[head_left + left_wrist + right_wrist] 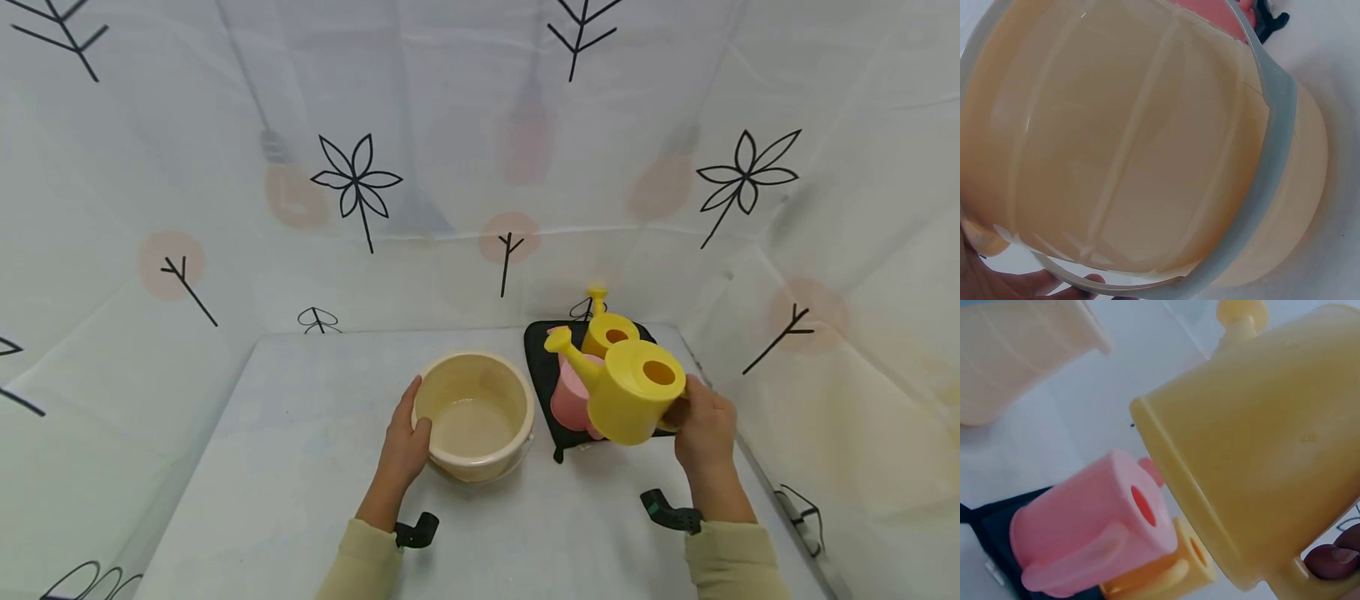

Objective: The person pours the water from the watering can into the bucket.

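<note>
A cream bucket point(474, 462) stands upright on the table, left of the watering cans. My left hand point(407, 444) grips its left side, thumb at the rim and fingers along the outside; the left wrist view looks into its ribbed interior point(1135, 137). Raised in my right hand point(705, 423) is a yellow watering can point(621, 410), held by its handle with the spout pointing left. Behind and below it, a pink watering can point(570, 400) is partly hidden. Another yellow watering can point(592, 337) sits farther back; both show in the right wrist view.
The pink and rear yellow cans rest on a black fabric mat or tray point(538, 350) at the table's back right. The white table point(300, 467) is bordered behind and at the sides by printed cloth walls point(442, 167).
</note>
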The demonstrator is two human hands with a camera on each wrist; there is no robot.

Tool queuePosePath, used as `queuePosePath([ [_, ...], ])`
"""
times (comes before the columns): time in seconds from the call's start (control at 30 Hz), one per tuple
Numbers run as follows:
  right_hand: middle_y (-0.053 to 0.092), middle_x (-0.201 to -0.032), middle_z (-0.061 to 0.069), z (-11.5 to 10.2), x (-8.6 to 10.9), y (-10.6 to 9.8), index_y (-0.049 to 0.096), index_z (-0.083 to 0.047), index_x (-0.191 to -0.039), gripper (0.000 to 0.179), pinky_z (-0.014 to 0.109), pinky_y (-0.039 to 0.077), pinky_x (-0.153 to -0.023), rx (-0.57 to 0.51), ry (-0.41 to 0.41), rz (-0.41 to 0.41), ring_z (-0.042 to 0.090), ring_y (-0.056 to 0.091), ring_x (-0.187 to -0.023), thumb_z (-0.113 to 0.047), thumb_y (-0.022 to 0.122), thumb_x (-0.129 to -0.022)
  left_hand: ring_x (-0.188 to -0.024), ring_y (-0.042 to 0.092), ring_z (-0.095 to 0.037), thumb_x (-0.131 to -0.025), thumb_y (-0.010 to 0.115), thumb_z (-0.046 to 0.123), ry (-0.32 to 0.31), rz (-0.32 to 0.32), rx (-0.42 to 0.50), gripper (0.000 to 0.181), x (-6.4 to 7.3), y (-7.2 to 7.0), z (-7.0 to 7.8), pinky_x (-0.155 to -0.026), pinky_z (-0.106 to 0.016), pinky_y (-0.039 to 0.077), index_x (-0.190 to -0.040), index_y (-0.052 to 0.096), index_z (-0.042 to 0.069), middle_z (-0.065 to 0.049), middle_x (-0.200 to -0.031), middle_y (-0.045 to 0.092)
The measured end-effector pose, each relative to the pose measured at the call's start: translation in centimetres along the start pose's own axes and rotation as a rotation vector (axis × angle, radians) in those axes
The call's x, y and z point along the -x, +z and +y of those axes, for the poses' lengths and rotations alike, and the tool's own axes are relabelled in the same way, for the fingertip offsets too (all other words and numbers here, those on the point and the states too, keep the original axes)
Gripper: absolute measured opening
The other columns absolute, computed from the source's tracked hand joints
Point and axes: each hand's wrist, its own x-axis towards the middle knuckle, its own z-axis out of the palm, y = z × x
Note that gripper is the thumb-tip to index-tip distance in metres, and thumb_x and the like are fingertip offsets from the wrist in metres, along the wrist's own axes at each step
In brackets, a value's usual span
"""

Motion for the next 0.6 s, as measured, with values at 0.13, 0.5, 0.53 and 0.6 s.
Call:
queuePosePath([
  [0.13,0.049,-0.050,0.006,0.3,-0.4,-0.7,0.064,0.006,-0.068,0.043,0.026,0.046,-0.047,-0.049,-0.004,0.068,0.021,0.045,-0.050,-0.032,0.056,-0.088,-0.138,0.023,-0.016,-0.084,0.036,0.016,-0.008,0.000,-0.001,0.064,0.0,0.0,0.0,-0.111,-0.047,0.023,-0.139,0.021,0.046,0.012,-0.147,0.027],
  [0.5,0.039,-0.046,0.003,1.2,-1.5,-2.0,0.053,0.002,-0.055,0.045,0.026,0.040,-0.045,-0.116,-0.013,0.246,0.019,0.035,-0.045,-0.031,0.061,-0.084,-0.138,0.023,-0.015,-0.084,0.036,0.015,-0.010,-0.003,0.005,0.065,0.0,0.0,0.0,-0.111,-0.046,0.023,-0.139,0.021,0.047,0.014,-0.147,0.027],
  [0.53,0.039,-0.046,0.003,1.3,-1.7,-2.1,0.053,0.002,-0.056,0.045,0.025,0.041,-0.045,-0.113,-0.016,0.257,0.019,0.035,-0.045,-0.032,0.061,-0.084,-0.138,0.023,-0.015,-0.084,0.036,0.015,-0.009,-0.003,0.005,0.065,0.0,0.0,0.0,-0.111,-0.046,0.023,-0.139,0.021,0.047,0.014,-0.147,0.027],
  [0.6,0.040,-0.046,0.003,1.4,-1.8,-2.3,0.051,0.003,-0.055,0.047,0.025,0.042,-0.045,-0.101,-0.022,0.277,0.019,0.036,-0.046,-0.032,0.061,-0.084,-0.138,0.023,-0.015,-0.085,0.036,0.014,-0.006,-0.004,0.006,0.065,0.0,0.0,0.0,-0.111,-0.046,0.023,-0.139,0.021,0.046,0.014,-0.147,0.027],
])
